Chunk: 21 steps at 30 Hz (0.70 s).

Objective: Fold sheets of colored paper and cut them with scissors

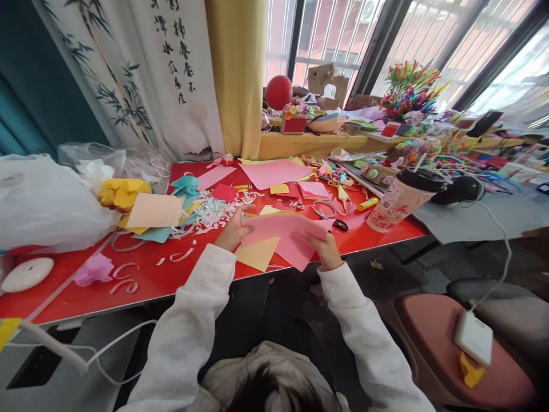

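Note:
Between my two hands, a pink sheet of paper (283, 228) is held up just above the table's front edge, with a yellow edge showing along its top. My left hand (234, 230) grips its left end, thumb on the near face. At the right end, my right hand (326, 247) pinches it, the fingers partly hidden. Below it lie a pale orange sheet (258, 254) and another pink sheet (295, 252). Scissors (323, 210) with dark handles rest just beyond the right end.
The red table (163, 280) carries white paper shreds (210, 213), a large pink sheet (274, 173) and a yellow glue stick (368, 204). A lidded paper cup (398, 200) stands right. A white plastic bag (51, 200) fills the left. A chair (463, 343) holds a white power bank (474, 336).

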### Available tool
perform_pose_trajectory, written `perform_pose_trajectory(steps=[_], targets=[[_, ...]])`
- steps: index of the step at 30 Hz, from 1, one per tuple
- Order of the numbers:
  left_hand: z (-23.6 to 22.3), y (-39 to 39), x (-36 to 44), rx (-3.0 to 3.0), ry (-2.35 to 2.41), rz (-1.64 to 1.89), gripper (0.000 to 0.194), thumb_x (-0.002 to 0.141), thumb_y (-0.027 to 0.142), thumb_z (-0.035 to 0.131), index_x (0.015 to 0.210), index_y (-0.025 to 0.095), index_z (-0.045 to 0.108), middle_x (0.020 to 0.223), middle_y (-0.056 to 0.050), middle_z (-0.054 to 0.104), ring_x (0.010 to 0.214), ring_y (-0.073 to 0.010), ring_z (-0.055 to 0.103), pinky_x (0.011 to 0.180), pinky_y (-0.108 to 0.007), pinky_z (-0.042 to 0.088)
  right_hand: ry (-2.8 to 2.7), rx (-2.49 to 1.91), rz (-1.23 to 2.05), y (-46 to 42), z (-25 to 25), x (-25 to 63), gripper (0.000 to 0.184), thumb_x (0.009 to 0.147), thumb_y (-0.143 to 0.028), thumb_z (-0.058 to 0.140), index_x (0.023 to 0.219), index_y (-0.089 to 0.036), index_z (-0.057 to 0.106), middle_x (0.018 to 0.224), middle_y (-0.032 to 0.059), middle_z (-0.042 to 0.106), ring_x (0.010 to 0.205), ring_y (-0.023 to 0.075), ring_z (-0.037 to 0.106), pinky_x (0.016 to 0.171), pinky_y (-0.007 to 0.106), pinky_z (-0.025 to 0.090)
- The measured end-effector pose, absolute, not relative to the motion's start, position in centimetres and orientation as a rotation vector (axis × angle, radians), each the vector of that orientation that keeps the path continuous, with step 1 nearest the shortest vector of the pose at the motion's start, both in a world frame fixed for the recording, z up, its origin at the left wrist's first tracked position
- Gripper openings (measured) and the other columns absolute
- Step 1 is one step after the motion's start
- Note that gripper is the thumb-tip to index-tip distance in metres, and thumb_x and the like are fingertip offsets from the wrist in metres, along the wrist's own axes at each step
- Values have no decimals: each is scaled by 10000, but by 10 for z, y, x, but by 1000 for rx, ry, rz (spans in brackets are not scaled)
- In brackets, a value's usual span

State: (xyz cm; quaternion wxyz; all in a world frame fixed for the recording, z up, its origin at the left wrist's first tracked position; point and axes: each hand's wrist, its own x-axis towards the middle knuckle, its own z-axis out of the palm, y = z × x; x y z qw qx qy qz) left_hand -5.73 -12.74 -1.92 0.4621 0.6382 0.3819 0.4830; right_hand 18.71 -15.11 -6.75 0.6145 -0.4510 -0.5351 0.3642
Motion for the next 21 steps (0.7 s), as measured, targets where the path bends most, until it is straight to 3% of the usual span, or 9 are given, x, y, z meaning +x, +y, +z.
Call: perform_pose_trajectory(steps=[7,13,15,17,19,21], targets=[[-21,-120,-63,1655,1096,1373,352,670,177,580,1017,219,543,1099,-26,559,993,-225,549,871,-364,427,-1335,-1069,796,-152,-62,184,215,661,-323,679,844,-221,729,859,19,717,844,256,647,797,426,512],[-23,-139,-54,1706,1228,1476,535,751,248,564,1247,197,371,1287,-130,462,1215,-240,423,1014,-427,319,-1215,-1040,531,-167,-55,192,279,703,-257,623,971,-262,697,1027,-13,679,1050,251,580,978,421,412],[-30,-163,-55,1959,1330,1327,511,737,297,603,1212,199,441,1328,-141,438,1281,-275,339,1068,-467,217,-922,-1075,337,-178,-51,198,288,692,-278,648,970,-216,693,1003,20,684,966,261,616,872,423,492],[-39,-189,-58,2278,1317,1005,558,644,344,705,1158,224,523,1366,-120,420,1327,-327,235,1087,-528,86,-631,-1091,255,-195,-49,203,312,644,-310,704,920,-165,692,908,57,696,726,241,656,597,373,558],[-46,-211,-65,2415,1287,731,565,632,303,723,1165,267,540,1366,-81,433,1301,-335,297,1070,-550,129,-495,-1077,355,-215,-48,208,318,583,-310,755,838,-134,684,738,59,688,471,179,594,319,279,440],[-49,-223,-73,2438,1348,617,419,720,228,640,1128,298,576,1281,-41,532,1215,-289,443,1018,-473,301,-458,-1054,515,-236,-49,210,305,534,-280,787,766,-122,667,593,35,648,361,144,530,217,220,300]])
